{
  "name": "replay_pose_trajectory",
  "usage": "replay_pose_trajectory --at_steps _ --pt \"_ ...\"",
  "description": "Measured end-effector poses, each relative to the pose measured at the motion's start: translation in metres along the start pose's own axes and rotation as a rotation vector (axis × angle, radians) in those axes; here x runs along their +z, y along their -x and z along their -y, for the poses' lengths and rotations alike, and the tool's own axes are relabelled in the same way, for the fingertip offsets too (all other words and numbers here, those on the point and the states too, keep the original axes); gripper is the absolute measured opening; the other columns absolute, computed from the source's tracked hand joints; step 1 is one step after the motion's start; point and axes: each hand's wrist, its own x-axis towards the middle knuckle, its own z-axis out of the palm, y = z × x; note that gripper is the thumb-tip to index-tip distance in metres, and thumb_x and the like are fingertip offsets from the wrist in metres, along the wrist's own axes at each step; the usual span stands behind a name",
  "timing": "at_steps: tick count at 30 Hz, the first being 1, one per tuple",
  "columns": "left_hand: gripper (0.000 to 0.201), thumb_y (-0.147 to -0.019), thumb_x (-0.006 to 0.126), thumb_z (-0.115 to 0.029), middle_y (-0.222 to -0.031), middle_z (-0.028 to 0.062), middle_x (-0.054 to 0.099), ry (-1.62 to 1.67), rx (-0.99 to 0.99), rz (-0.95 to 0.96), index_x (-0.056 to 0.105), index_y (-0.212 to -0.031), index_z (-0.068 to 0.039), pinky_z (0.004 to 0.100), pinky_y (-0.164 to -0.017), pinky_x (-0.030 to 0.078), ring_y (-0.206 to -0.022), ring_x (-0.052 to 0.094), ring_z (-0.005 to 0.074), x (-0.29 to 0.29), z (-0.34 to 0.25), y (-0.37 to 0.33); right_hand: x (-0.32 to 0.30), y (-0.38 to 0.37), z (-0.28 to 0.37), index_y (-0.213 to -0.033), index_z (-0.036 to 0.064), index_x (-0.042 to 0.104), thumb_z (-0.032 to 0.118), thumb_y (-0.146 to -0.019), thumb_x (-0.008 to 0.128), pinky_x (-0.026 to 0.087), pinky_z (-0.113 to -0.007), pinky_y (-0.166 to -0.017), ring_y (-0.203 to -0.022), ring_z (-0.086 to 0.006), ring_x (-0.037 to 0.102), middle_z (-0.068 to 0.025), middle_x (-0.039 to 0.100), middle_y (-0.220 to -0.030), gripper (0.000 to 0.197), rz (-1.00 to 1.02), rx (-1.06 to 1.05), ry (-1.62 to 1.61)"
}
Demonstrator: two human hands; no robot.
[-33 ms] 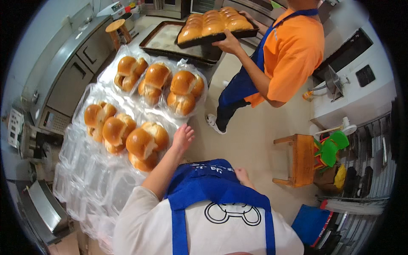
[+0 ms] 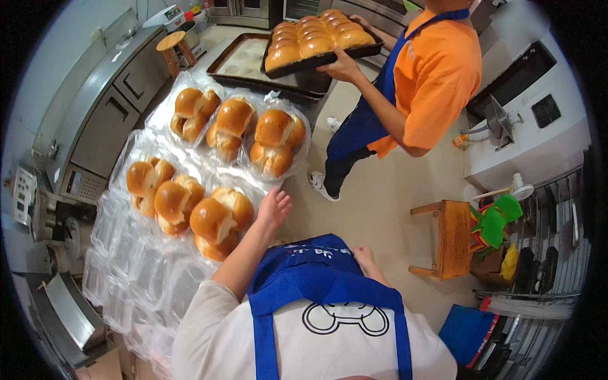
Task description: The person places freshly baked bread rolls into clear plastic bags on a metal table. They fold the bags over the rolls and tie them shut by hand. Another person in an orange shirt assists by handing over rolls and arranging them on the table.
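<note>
My left hand [image 2: 274, 208] is open and holds nothing, its fingers stretched out at the table's right edge. It is nearest to a cluster of golden-brown bread buns [image 2: 221, 218] in the front row. My right hand [image 2: 364, 256] hangs beside my blue apron [image 2: 323, 272], fingers curled, with nothing visible in it. More bun clusters lie in a back row, among them one [image 2: 275, 140] at the right end. Clear plastic bags [image 2: 136, 266] lie under and around the buns. Across the table a co-worker in orange holds a dark baking tray [image 2: 323, 58] full of glossy buns [image 2: 315, 43].
A lined, dark-rimmed baking tray [image 2: 240, 66] rests at the table's far end, partly beneath the held tray. A round wooden stool [image 2: 171, 42] stands behind. To the right are a wooden stool [image 2: 453, 237] and green plastic stools [image 2: 494, 225]. A metal counter [image 2: 95, 95] runs along the left.
The co-worker's tray of buns has tipped slightly, showing more of the bun tops. One of the co-worker's shoes shows more. My hands have hardly moved.
</note>
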Motion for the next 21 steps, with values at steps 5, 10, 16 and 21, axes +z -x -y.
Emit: replay_pose_trajectory --at_steps 5,10,16,21 --pt "0.064 -0.097 0.053 -0.033 -0.155 0.0134 0.024 0.158 -0.036 -0.147 0.024 -0.149 -0.011 0.0475 -0.107 0.033 -0.140 0.029 0.0300 0.019 -0.011 -0.034 -0.062 -0.080 0.149 -0.096 0.0018 0.066 0.022 -0.091 0.057 0.044 -0.028 -0.051 -0.056 -0.0114 0.055 -0.0026 0.061 -0.069 0.022 0.020 -0.249 -0.149" --pt "0.072 -0.095 0.055 -0.037 -0.155 0.0134 0.024 0.205 0.073 -0.320 0.019 -0.151 -0.010 0.0497 -0.109 0.029 -0.142 0.023 0.0297 0.023 -0.013 -0.064 -0.082 -0.175 0.358 -0.101 0.0007 0.067 0.016 -0.095 0.056 0.043 -0.024 -0.052 -0.058 -0.0088 0.055 -0.0022 0.063 -0.072 0.020 0.114 -0.683 -0.299" --pt "0.053 -0.095 0.060 -0.029 -0.106 0.0005 0.060 -0.009 0.430 -0.604 0.040 -0.139 -0.007 0.0324 -0.078 0.044 -0.088 0.055 0.0116 0.007 -0.004 -0.105 -0.033 -0.257 0.512 -0.112 -0.0013 0.066 0.017 -0.096 0.052 0.050 -0.030 -0.084 -0.094 -0.0179 0.066 -0.0107 0.071 -0.100 0.028 0.323 -0.905 -0.053" --pt "0.023 -0.096 0.060 -0.016 -0.093 0.0008 0.061 -0.142 0.636 -0.863 0.063 -0.111 0.000 0.0215 -0.071 0.043 -0.079 0.054 0.0076 0.056 -0.017 -0.082 -0.006 -0.322 0.516 -0.111 0.0003 0.067 0.018 -0.090 0.056 0.049 -0.036 -0.089 -0.101 -0.0325 0.064 -0.0180 0.067 -0.110 0.030 0.419 -1.020 0.321"
